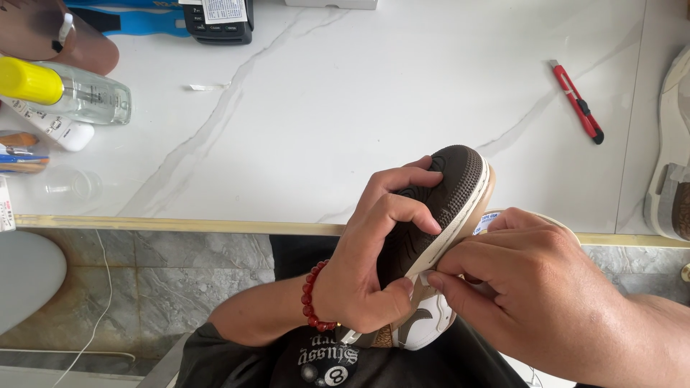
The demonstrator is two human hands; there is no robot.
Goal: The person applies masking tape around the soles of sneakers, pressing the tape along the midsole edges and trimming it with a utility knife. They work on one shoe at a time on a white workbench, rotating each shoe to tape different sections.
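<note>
Head view: clear bottle [85, 95] with yellow cap lies far left on the marble table [345, 108]. Your left hand [374, 251] clamps the brown-soled sneaker [438, 208] at table edge; your right hand [532, 287] pinches its cream midsole beside a small white-blue label [487, 220].

A red utility knife [577, 101] lies on the white marble table [345, 108], well apart from a clear bottle with a yellow cap [65, 92] lying on its side at the left. A dark card terminal [219, 21] sits at the far edge, and a pale shoe sole [668, 158] rests at the right.
</note>
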